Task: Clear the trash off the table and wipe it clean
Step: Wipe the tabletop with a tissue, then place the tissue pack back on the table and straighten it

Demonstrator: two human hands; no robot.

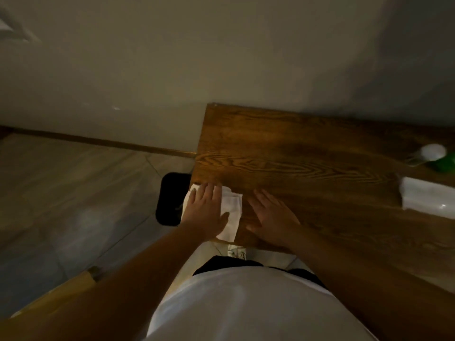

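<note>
A dark wooden table point(307, 153) runs from the middle to the right, against the wall. At its near left corner lies a white cloth point(232, 212), partly hanging over the edge. My left hand point(205, 210) presses flat on the cloth with fingers spread. Just to its right, my right hand point(273, 220) rests flat on the bare wood, fingers apart and holding nothing.
A black bin point(170, 198) stands on the tiled floor just below the table's left edge. On the table's right side sit a white pack of tissues point(426, 198) and a green container with a white cap point(435, 155). A wooden chair part point(71, 286) shows at lower left.
</note>
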